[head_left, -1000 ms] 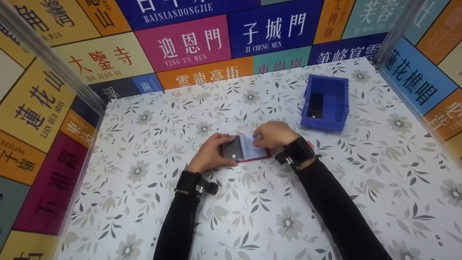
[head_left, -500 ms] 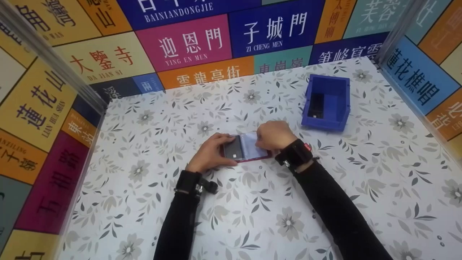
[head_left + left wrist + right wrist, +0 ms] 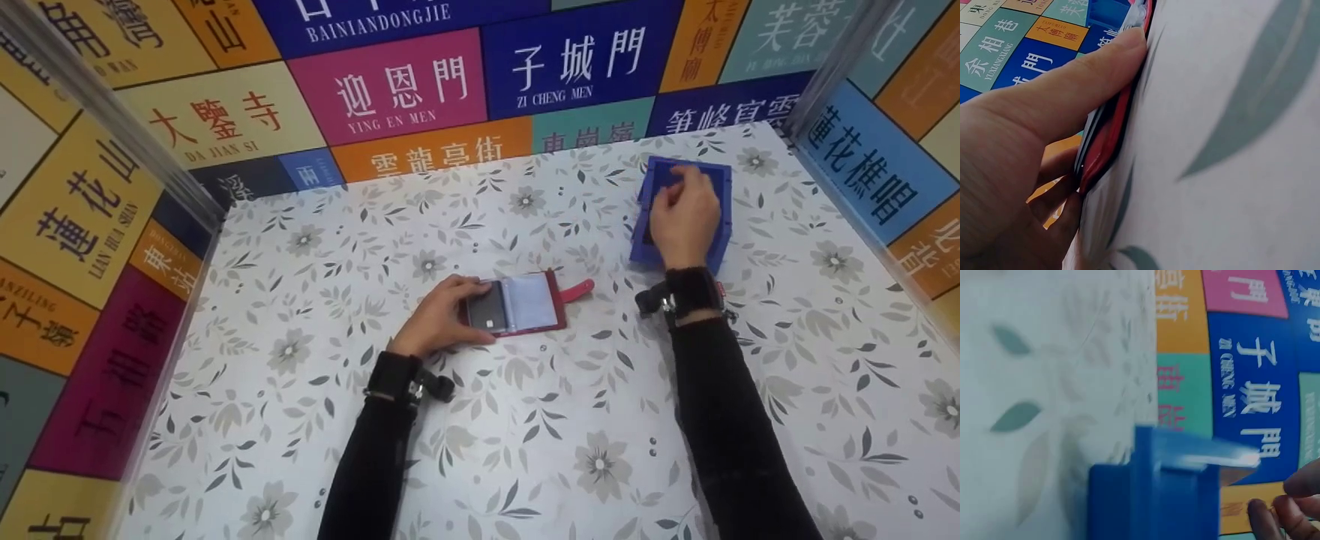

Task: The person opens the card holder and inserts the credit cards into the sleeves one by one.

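Note:
A red card holder (image 3: 555, 300) lies spread out on the table, its clear sleeve (image 3: 529, 304) showing on the right. On its left side is a black card (image 3: 486, 300) with a small chip. My left hand (image 3: 435, 319) grips that left side; in the left wrist view the thumb of the left hand (image 3: 1033, 129) presses along the holder's red edge (image 3: 1112, 135). Above the blue bin (image 3: 643, 251) is my right hand (image 3: 686, 221), fingers loosely bent, no object visible in them. The hand covers much of the bin's inside, including most of the dark card there.
The red strap (image 3: 579, 290) of the holder sticks out to the right. A floral-patterned cloth (image 3: 600, 465) covers the table. Colourful panels with lettering (image 3: 390, 90) stand along the back and both sides. The bin is close to the back right corner.
My right hand has left the card holder's right side and moved right and away to over the blue bin, exposing the strap. The left hand stays on the holder.

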